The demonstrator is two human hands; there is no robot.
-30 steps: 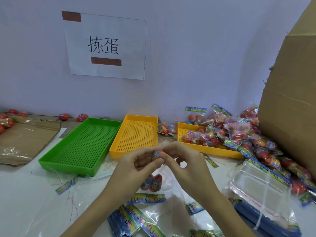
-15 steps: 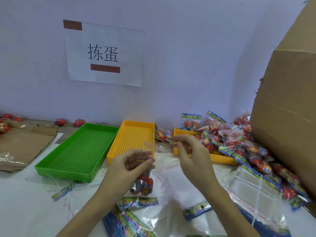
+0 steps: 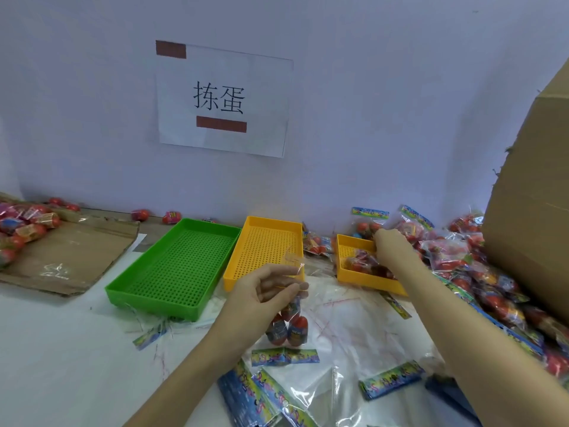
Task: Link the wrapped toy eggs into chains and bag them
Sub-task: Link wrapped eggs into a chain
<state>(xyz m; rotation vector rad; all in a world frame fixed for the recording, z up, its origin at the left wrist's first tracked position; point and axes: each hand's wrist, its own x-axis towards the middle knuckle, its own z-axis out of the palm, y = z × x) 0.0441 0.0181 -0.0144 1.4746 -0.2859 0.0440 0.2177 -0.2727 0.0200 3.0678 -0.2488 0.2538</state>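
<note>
Dangling below left hand [image 3: 261,291] grip: egg chain [image 3: 288,329]

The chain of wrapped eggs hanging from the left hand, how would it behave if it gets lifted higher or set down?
Probably floppy: the chain of wrapped eggs hangs straight down from the left hand, which pinches its clear wrap. Likely light, since that pinch alone carries it. Set down, the rounded eggs may roll or splay, as the film looks slippery.
</note>
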